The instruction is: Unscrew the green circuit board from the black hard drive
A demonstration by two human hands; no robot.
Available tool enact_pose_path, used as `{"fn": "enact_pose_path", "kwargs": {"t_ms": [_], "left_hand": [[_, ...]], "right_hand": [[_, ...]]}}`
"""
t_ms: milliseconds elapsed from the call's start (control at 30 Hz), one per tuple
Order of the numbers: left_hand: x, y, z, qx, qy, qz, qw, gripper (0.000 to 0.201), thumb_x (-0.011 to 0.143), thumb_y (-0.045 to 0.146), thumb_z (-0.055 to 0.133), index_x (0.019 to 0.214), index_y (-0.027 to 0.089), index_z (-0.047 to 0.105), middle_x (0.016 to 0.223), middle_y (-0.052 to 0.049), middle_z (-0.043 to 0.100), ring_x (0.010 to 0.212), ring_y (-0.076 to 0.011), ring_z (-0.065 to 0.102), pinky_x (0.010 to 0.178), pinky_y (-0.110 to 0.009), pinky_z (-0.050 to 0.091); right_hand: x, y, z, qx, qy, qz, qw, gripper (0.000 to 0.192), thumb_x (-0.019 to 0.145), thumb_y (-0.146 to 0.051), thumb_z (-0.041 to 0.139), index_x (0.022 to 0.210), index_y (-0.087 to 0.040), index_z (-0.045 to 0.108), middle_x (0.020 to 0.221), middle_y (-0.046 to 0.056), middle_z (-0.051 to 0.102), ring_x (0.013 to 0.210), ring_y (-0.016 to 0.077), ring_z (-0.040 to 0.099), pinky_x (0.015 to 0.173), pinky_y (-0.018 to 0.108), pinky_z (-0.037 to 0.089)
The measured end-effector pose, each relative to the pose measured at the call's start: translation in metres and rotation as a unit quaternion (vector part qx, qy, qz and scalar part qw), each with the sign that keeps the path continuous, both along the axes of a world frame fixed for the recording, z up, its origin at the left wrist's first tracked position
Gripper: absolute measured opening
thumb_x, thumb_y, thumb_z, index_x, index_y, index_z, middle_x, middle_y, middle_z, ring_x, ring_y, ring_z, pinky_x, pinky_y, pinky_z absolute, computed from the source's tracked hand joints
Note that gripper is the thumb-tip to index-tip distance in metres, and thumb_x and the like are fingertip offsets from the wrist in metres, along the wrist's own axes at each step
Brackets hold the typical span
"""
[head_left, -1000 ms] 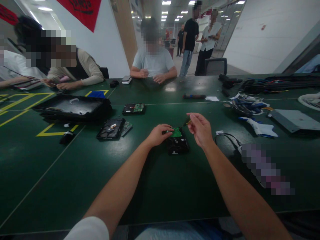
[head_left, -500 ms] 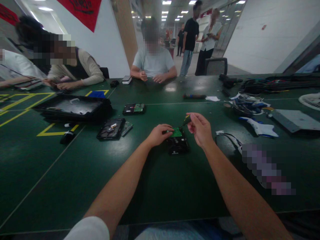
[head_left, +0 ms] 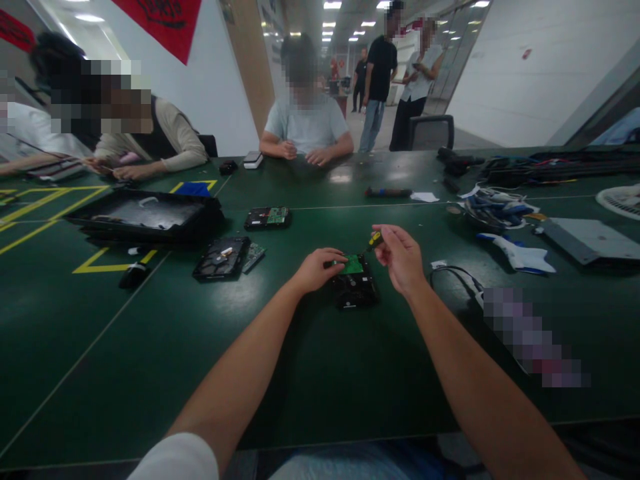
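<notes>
L hand point(head_left: 320, 270): at L edge of hard drive point(head_left: 356, 292), fingers bent over upper L part, near green circuit bd point(head_left: 354, 265); cannot tell if it grips or only rests. R hand point(head_left: 401, 257): closed, thumb & fingers pinching yellow/blk screwdriver point(head_left: 375, 240), handle tilted, lower end pointing down at upper R corner of drive – contact w/ a screw too small to confirm.

Drive loc.: flat on green table point(head_left: 310, 373), directly in front of wearer, between both hands, bd side up.

Surroundings: to the L, 2nd drive point(head_left: 220, 259) w/ loose circuit bd point(head_left: 254, 257) just beside it; 3rd drive point(head_left: 267, 217) farther back, green bd showing. Beyond these, far L, blk tray point(head_left: 150, 213) next to blue item point(head_left: 195, 189). R side: pixelated long item point(head_left: 530, 340) w/ cable near R forearm; farther off, white/blue glove point(head_left: 517, 255) & grey metal box point(head_left: 593, 240). Paper scrap point(head_left: 425, 197) lies toward far side of table – co-worker in pale T-shirt point(head_left: 307, 123) seated opp., both hands at table edge
</notes>
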State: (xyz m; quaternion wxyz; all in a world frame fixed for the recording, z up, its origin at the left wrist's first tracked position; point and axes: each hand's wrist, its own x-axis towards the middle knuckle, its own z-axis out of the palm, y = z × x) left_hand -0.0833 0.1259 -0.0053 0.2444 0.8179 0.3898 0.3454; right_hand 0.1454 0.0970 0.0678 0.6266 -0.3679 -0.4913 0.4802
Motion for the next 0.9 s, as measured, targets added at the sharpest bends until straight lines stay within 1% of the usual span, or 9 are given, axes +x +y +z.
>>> {"fn": "enact_pose_path", "kwargs": {"t_ms": [67,200,300,433,533,600,633,767,900], "left_hand": [[-0.0001,-0.0002,0.0004,-0.002,0.003,0.003,1.000,0.024,0.094,0.027,0.069,0.117,0.027,0.077,0.130,-0.005,0.071,0.121,-0.0240,0.065,0.110,-0.046,0.049],[0.0002,0.0000,0.0005,-0.002,0.012,0.011,1.000,0.025,0.094,0.027,0.069,0.117,0.027,0.077,0.130,-0.006,0.071,0.121,-0.0246,0.065,0.110,-0.047,0.049],[0.0004,0.0005,-0.0003,-0.004,0.015,0.011,1.000,0.025,0.094,0.026,0.069,0.117,0.028,0.078,0.130,-0.006,0.071,0.121,-0.0248,0.065,0.110,-0.048,0.049],[0.0006,0.0009,-0.0013,0.000,0.011,0.011,1.000,0.025,0.094,0.028,0.069,0.117,0.028,0.077,0.131,-0.005,0.071,0.122,-0.0243,0.065,0.110,-0.047,0.049],[0.0004,0.0011,-0.0013,0.006,0.011,0.005,1.000,0.024,0.095,0.028,0.069,0.117,0.027,0.077,0.130,-0.005,0.072,0.122,-0.0238,0.065,0.112,-0.047,0.048],[0.0003,0.0011,-0.0010,0.007,0.011,0.003,1.000,0.025,0.095,0.028,0.068,0.118,0.028,0.077,0.130,-0.005,0.072,0.123,-0.0239,0.065,0.112,-0.048,0.047],[0.0002,0.0010,-0.0008,0.006,0.012,0.004,1.000,0.025,0.095,0.028,0.069,0.118,0.028,0.077,0.130,-0.005,0.072,0.123,-0.0241,0.065,0.112,-0.048,0.047],[0.0002,0.0003,0.0001,-0.002,0.014,0.008,1.000,0.025,0.094,0.028,0.069,0.118,0.028,0.077,0.130,-0.005,0.072,0.124,-0.0245,0.065,0.112,-0.048,0.048],[0.0004,-0.0002,0.0009,-0.008,0.012,0.010,1.000,0.025,0.094,0.027,0.069,0.117,0.028,0.077,0.131,-0.005,0.071,0.123,-0.0242,0.065,0.112,-0.048,0.048]], "right_hand": [[-0.0006,-0.0001,-0.0003,0.000,-0.004,-0.003,1.000,0.027,0.088,-0.048,0.075,0.098,-0.022,0.073,0.071,-0.003,0.066,0.049,0.0054,0.052,0.039,0.017,0.033],[-0.0031,-0.0021,0.0002,0.004,0.002,0.003,1.000,0.031,0.085,-0.050,0.078,0.093,-0.022,0.065,0.097,0.002,0.076,0.050,0.0054,0.057,0.038,0.018,0.035],[-0.0039,-0.0027,-0.0001,0.007,0.009,0.020,1.000,0.031,0.089,-0.053,0.072,0.094,-0.023,0.063,0.096,0.002,0.076,0.051,0.0070,0.060,0.040,0.019,0.038],[-0.0026,-0.0013,-0.0015,0.013,0.006,0.027,1.000,0.032,0.091,-0.053,0.068,0.106,-0.025,0.069,0.100,0.001,0.075,0.051,0.0066,0.060,0.039,0.020,0.038],[-0.0017,-0.0006,-0.0019,0.019,-0.011,0.009,1.000,0.032,0.090,-0.052,0.071,0.108,-0.025,0.073,0.088,0.000,0.071,0.050,0.0058,0.055,0.038,0.019,0.034],[-0.0020,-0.0009,-0.0015,0.018,-0.019,-0.003,1.000,0.030,0.088,-0.051,0.074,0.101,-0.024,0.073,0.076,-0.002,0.067,0.049,0.0060,0.053,0.038,0.018,0.033],[-0.0024,-0.0012,-0.0011,0.015,-0.019,-0.007,1.000,0.030,0.087,-0.050,0.076,0.098,-0.024,0.072,0.076,-0.002,0.067,0.049,0.0061,0.053,0.038,0.018,0.034],[-0.0043,-0.0021,-0.0002,0.008,0.001,-0.004,1.000,0.033,0.083,-0.051,0.080,0.093,-0.023,0.063,0.098,0.001,0.075,0.050,0.0054,0.056,0.037,0.018,0.035],[-0.0035,-0.0010,-0.0015,0.009,0.013,0.011,1.000,0.035,0.087,-0.054,0.074,0.102,-0.024,0.065,0.102,0.003,0.076,0.051,0.0058,0.057,0.038,0.019,0.036]]}}
